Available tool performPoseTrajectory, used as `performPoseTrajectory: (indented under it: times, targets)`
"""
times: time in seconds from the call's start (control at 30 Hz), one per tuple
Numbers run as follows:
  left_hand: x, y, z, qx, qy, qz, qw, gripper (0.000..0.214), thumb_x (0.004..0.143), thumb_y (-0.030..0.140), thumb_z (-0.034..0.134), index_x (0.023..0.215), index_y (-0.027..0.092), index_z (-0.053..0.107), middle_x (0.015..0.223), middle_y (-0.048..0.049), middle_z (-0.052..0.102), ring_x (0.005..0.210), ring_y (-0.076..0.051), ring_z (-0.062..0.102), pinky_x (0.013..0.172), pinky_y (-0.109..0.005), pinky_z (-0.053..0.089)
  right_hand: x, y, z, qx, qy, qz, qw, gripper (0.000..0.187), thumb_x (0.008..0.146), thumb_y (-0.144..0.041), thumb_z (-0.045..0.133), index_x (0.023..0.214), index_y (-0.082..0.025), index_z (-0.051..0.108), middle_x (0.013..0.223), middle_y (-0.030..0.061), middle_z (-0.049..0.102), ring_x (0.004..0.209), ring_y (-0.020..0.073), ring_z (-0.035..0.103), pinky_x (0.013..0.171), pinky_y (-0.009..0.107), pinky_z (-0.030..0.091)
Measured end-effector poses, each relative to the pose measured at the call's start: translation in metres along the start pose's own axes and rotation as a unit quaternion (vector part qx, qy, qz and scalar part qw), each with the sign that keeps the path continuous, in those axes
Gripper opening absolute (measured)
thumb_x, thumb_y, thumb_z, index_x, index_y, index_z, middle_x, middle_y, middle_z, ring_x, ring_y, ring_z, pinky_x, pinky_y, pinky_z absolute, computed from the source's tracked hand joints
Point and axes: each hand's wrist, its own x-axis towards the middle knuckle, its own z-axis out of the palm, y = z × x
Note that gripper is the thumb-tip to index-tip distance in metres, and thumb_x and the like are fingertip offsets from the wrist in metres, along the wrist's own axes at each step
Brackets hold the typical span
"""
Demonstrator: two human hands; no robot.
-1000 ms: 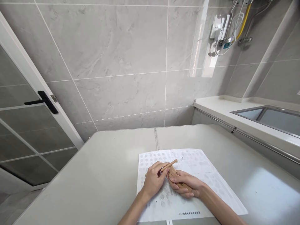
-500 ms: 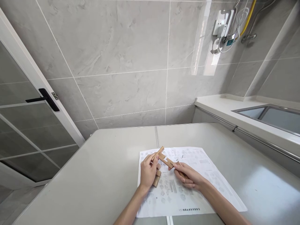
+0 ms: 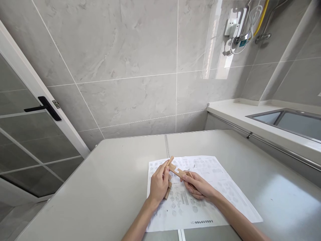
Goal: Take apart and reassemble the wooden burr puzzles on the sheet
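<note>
Item: your left hand (image 3: 158, 183), fingers curled round an upright wooden piece (image 3: 167, 193), a pale strip that stands slightly tilted, its top end showing above your fingertips and its lower end showing below the palm, down on the paper. Item: your right hand (image 3: 198, 186), fingers and thumb pinched closed on the near end of a notched wooden bar (image 3: 177, 171), which lies slantwise and runs up and left from your fingertips. The far end of the bar meets the upright piece just below its top, so the two pieces touch between your hands; whether one sits in a notch of the other cannot be told. Item: a printed sheet (image 3: 215, 187), white with rows of small grey figures and a dark line of print along its near edge, lying flat under both hands and both pieces. Item: the counter (image 3: 112, 187), pale grey, with a seam running front to back under the sheet. Surroundings: a grey tiled wall (image 3: 125, 67) behind the counter; a glazed door with a black handle (image 3: 46, 107) to your left; a steel sink (image 3: 288, 119) set in a raised worktop to your right; a white wall socket (image 3: 233, 25) with cables and a yellow hose (image 3: 261, 18) high on the right.
</note>
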Motion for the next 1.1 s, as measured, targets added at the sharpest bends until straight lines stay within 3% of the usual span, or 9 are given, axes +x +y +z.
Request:
performPoseTrajectory:
  times: [0.43,0.83,1.1]
  targets:
    - [-0.001,0.001,-0.003,0.023,-0.041,0.022,0.999,0.050,0.111,0.036,0.030,0.158,0.029,0.044,0.089,-0.0013,0.066,0.074,-0.013,0.062,0.077,-0.026,0.054,-0.001,0.000,-0.002,-0.003,0.012,-0.019,1.000,0.042,0.097,-0.062,0.063,0.092,-0.020,0.058,0.054,-0.0109,0.050,0.030,0.0012,0.021,0.026,0.015,0.022]
    - [0.001,-0.014,-0.005,0.046,-0.051,0.075,0.995,0.049,0.111,0.032,0.032,0.158,0.027,0.043,0.099,-0.0031,0.071,0.084,-0.014,0.066,0.082,-0.028,0.057,-0.001,0.006,-0.005,0.027,-0.003,-0.010,1.000,0.039,0.097,-0.058,0.066,0.092,-0.019,0.058,0.056,-0.0113,0.049,0.031,0.0012,0.018,0.027,0.015,0.020]
    - [0.001,-0.014,-0.006,0.051,-0.053,0.076,0.994,0.048,0.111,0.032,0.032,0.157,0.029,0.045,0.106,-0.0037,0.072,0.084,-0.015,0.067,0.082,-0.029,0.057,0.001,0.012,-0.004,0.047,-0.014,-0.009,0.999,0.036,0.098,-0.055,0.066,0.094,-0.020,0.058,0.056,-0.0111,0.048,0.033,0.0017,0.017,0.028,0.015,0.018]
